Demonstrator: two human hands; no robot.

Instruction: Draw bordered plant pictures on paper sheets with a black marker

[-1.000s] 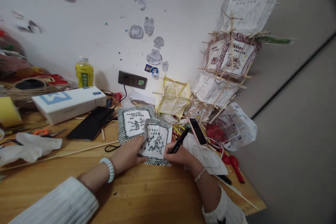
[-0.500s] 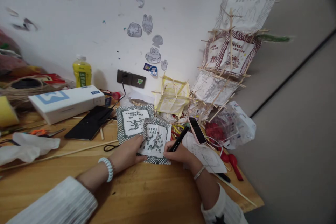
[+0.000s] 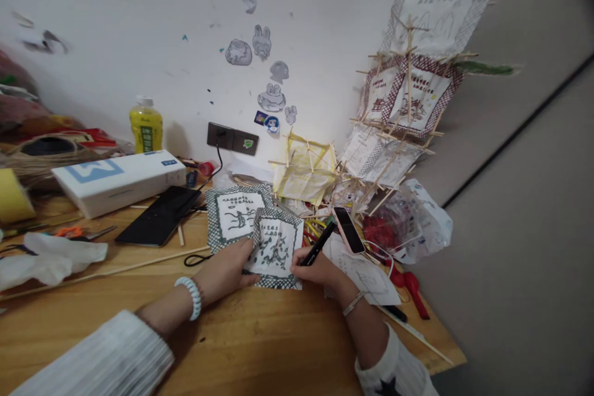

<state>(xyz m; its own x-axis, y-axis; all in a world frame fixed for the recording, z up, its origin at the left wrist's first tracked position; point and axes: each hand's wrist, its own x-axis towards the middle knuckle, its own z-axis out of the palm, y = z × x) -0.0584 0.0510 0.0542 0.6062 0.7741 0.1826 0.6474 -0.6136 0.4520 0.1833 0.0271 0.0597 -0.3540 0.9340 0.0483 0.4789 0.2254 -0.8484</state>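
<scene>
A black marker pen (image 3: 319, 245) leans up out of my right hand (image 3: 315, 266), whose fingers are closed around it. The pen's tip is hidden behind the fingers at the right border of a white paper sheet (image 3: 283, 263). That sheet carries green plant drawings, handwriting and a dark green patterned frame. My left hand (image 3: 229, 275) rests along the sheet's left edge, thumb and fingers spread apart. Tucked partly under the sheet's upper left is a second framed drawing (image 3: 239, 201). Pale papers (image 3: 364, 275) with faint sketches lie beneath my right wrist.
A black phone (image 3: 158, 216) and white box (image 3: 123, 182) lie left, near a yellow drink bottle (image 3: 146, 127). Behind are a yellow stick-framed lantern (image 3: 304, 167) and a tall stick-and-paper structure (image 3: 413, 90). A pink-edged phone (image 3: 349, 230) and plastic bag (image 3: 420, 223) sit right.
My right hand has shifted very slightly right and upward with the marker pen along the sheet's border. The left hand stays in place on the paper.
</scene>
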